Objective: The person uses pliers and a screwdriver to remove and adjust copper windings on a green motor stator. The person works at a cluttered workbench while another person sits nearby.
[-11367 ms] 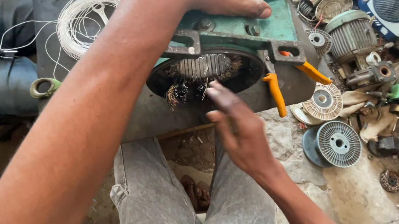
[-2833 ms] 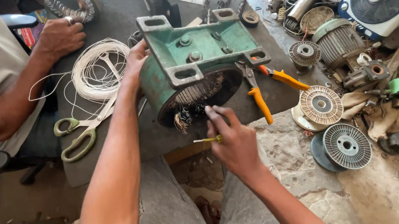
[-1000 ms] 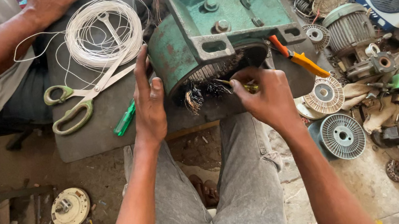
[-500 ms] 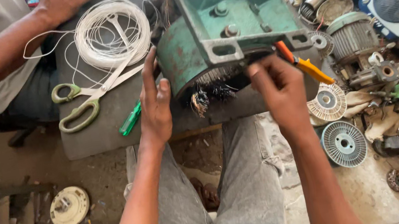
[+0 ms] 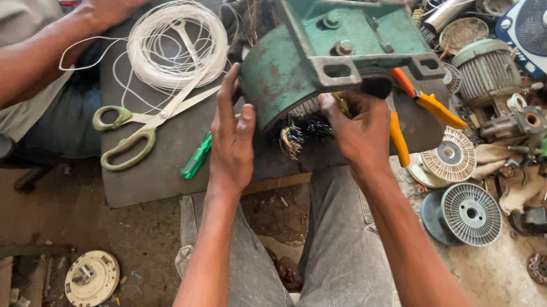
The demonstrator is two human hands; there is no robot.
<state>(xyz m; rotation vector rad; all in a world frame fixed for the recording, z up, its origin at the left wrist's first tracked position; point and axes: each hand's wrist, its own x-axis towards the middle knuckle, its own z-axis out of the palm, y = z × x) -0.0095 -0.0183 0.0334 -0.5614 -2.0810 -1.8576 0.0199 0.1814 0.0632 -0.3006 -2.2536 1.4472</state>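
Left hand (image 5: 233,142) flat, fingers spread, against green motor housing (image 5: 317,57); right hand (image 5: 361,133) curled beneath

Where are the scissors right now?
The scissors lie on the dark table, left of the green motor housing, blades under the white cord coil.

Motor housing (image 5: 338,54): green, rust-flecked. Scissors (image 5: 136,128): pale green handles; cord coil (image 5: 177,44): white. Pliers (image 5: 421,106): orange grips; screwdriver (image 5: 196,157): green.

Bare forearms, no sleeves in view, no watch or rings on left hand (image 5: 231,142) or right hand (image 5: 359,133). Legs in light grey denim trousers (image 5: 337,268), seams visible, w/ a dark top's edge at bottom.
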